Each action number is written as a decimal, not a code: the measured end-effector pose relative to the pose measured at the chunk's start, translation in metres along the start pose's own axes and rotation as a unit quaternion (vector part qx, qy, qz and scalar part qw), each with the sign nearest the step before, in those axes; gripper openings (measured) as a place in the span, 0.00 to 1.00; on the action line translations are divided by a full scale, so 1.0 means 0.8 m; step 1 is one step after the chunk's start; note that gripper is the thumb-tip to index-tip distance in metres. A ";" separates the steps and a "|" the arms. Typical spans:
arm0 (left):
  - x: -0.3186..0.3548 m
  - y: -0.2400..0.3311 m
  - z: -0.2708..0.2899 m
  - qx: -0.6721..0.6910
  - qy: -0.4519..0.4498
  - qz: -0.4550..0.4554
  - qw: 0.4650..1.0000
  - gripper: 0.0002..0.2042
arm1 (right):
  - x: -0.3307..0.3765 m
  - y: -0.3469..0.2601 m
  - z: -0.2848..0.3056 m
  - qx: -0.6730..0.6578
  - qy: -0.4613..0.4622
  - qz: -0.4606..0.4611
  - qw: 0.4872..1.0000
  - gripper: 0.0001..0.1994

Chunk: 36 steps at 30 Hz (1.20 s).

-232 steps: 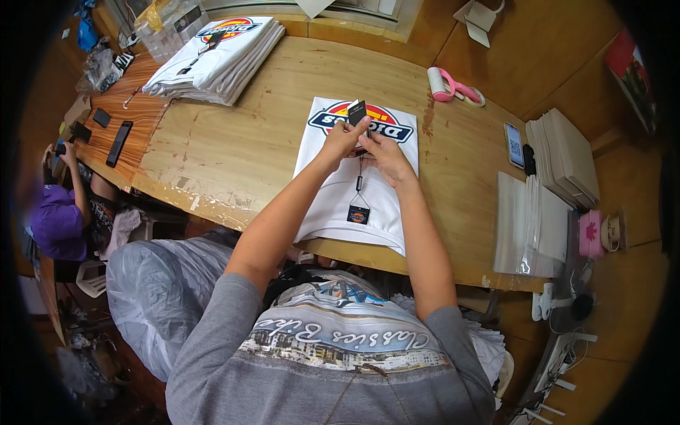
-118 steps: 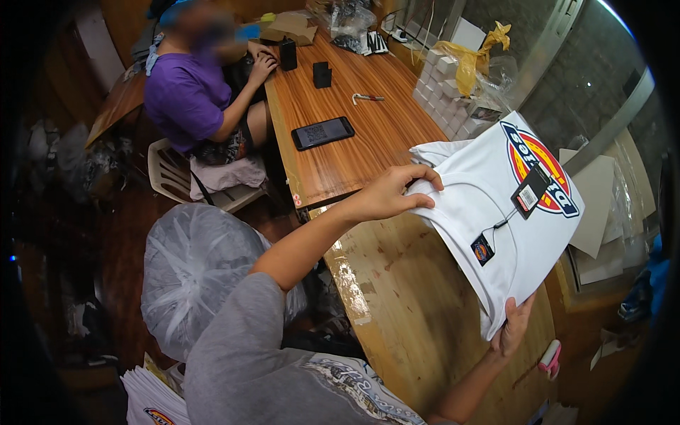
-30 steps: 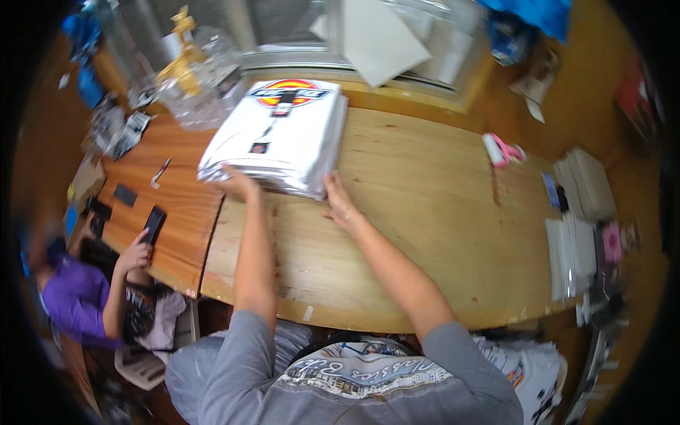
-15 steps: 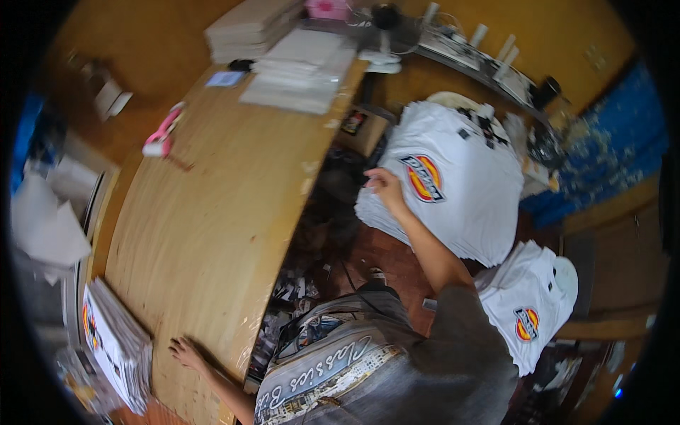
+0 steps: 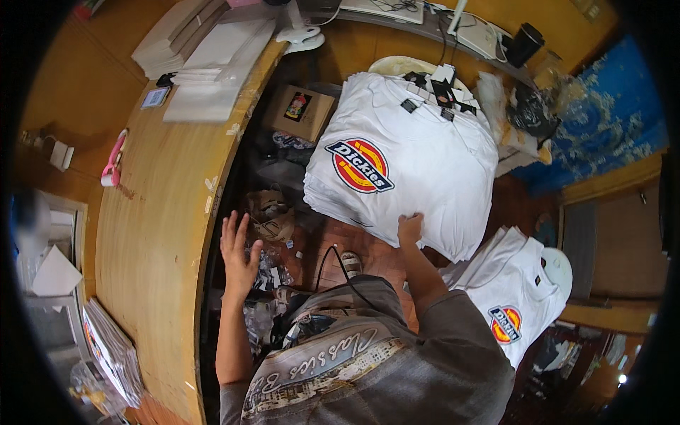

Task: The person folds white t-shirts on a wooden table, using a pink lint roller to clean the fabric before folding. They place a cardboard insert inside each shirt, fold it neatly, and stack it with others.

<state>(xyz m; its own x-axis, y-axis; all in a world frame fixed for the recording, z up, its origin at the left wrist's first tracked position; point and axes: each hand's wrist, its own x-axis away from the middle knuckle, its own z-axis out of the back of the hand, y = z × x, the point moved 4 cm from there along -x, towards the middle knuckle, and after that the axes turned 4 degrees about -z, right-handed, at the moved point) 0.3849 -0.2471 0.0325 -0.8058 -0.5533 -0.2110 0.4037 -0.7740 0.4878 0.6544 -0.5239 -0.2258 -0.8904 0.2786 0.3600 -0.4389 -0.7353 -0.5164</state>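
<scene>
A tall stack of white T-shirts (image 5: 432, 166) with a red, yellow and black chest print lies ahead of me, black-and-white tags bunched at its far end. My right hand (image 5: 409, 230) is at the stack's near edge, its fingers closed on the hem of a T-shirt; exactly how many layers it pinches is hidden. My left hand (image 5: 239, 248) is raised beside the table edge, fingers spread, holding nothing. A second, smaller pile of white T-shirts (image 5: 524, 294) with the same print sits to the right.
The long wooden table (image 5: 152, 234) runs along my left. On it are clear plastic bags (image 5: 212, 71), a phone-like device (image 5: 155, 97) and a pink tape dispenser (image 5: 113, 159). Folded shirts (image 5: 113, 350) stand beyond its left edge. A cardboard box (image 5: 301, 113) and a brown bag (image 5: 269, 214) lie between table and stack.
My left hand has lifted off the table and moved right and up. My right hand has shifted from the stack's left side to its near edge. The view has turned toward the stack.
</scene>
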 end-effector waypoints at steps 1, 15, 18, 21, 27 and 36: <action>-0.006 0.012 -0.003 0.003 -0.007 -0.004 1.000 0.24 | -0.008 0.012 -0.016 0.029 -0.030 -0.008 0.999 0.19; -0.058 0.115 0.049 0.233 0.051 -0.126 0.963 0.18 | 0.274 -0.343 0.189 -0.118 -0.366 0.741 0.550 0.14; -0.066 0.120 0.074 0.322 0.157 -0.113 0.927 0.12 | 0.343 -0.385 0.223 -0.110 -0.338 0.809 0.468 0.16; -0.052 0.095 0.102 0.277 0.327 -0.129 0.894 0.10 | 0.387 -0.416 0.234 -0.120 -0.318 0.830 0.442 0.16; -0.002 0.035 0.106 0.283 0.346 0.026 0.894 0.10 | 0.449 -0.419 0.183 -0.116 -0.350 0.842 0.394 0.14; 0.102 0.003 0.142 0.296 0.067 0.069 0.950 0.17 | 0.504 -0.405 0.107 0.007 -0.592 0.739 0.322 0.14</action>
<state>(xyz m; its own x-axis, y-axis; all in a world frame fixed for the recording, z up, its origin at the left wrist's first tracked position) 0.2707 -0.2588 0.1127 -0.6850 -0.7013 -0.1976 0.1541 -0.4045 0.9014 0.4478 -0.2259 0.1530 0.5473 -0.8069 -0.2219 0.3665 0.4695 -0.8033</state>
